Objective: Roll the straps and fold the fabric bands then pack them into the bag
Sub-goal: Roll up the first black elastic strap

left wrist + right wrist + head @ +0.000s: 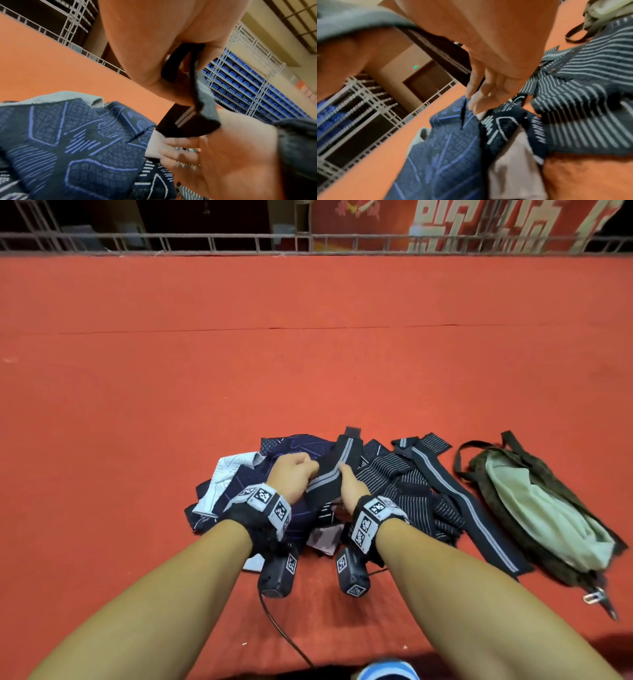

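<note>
A heap of fabric bands lies on the red carpet: a navy band with blue line pattern [308, 443] [77, 135] [450, 148], pinstriped dark bands [404, 484] [590, 108] and a pale one [226, 474]. My left hand [305, 465] [171, 81] grips a black strap with a grey stripe [330, 477] [185, 121], lifted above the heap. My right hand [344, 474] [474, 102] is beside it, its straight fingers touching the bands below. A second striped strap [462, 501] lies flat at the right. The olive bag with pale lining [534, 508] [604, 8] lies beyond it.
Red carpet [308, 354] stretches far ahead to a grey metal railing [308, 244]. A black cable [274, 621] trails from the left wrist camera toward me. A blue shoe [387, 672] shows at the bottom edge. Blue stadium seats [248, 83] rise in the background.
</note>
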`<state>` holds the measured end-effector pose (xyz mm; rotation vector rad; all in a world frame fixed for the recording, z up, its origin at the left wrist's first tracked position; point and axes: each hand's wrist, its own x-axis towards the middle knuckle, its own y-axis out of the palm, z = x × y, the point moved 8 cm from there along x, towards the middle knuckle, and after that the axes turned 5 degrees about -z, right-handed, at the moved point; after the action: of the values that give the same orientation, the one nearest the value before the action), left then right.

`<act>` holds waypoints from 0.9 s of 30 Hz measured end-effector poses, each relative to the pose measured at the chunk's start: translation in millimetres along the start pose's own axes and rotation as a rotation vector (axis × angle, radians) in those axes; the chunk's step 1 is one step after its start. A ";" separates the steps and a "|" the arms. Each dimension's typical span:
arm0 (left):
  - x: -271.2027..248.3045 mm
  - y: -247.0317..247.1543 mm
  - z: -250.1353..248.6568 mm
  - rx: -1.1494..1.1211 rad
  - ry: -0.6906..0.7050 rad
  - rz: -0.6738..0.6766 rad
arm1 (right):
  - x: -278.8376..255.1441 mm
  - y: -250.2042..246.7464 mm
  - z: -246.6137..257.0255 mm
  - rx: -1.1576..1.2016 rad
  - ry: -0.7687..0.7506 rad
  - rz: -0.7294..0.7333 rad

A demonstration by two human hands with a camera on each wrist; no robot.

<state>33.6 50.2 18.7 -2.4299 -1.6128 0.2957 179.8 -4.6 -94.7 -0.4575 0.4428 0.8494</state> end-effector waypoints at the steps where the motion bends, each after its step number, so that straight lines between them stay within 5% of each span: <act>1: -2.7 -4.5 -6.2 -0.003 0.013 -0.006 | -3.4 6.3 5.8 0.166 0.041 0.053; 4: -12.8 -27.0 -9.7 -0.031 0.004 -0.053 | -15.8 22.9 32.5 0.592 0.059 0.193; 13: -22.6 -141.7 43.1 0.087 -0.186 -0.293 | 46.4 -24.8 52.0 0.768 -0.042 -0.139; 18: -45.0 -176.5 78.9 0.185 -0.273 -0.463 | 41.7 -84.8 12.5 0.627 -0.072 -0.403; 21: -67.9 -188.1 107.0 0.220 -0.328 -0.506 | -20.6 -108.4 -3.9 0.411 -0.109 -0.522; 27: -104.4 -189.5 187.7 0.309 -0.489 -0.418 | -50.2 -126.6 -78.1 0.266 -0.036 -0.597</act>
<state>-225.7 37.6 -102.2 -1.8218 -2.0289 1.0349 235.9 -150.8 -105.3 -0.3001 0.3507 0.2159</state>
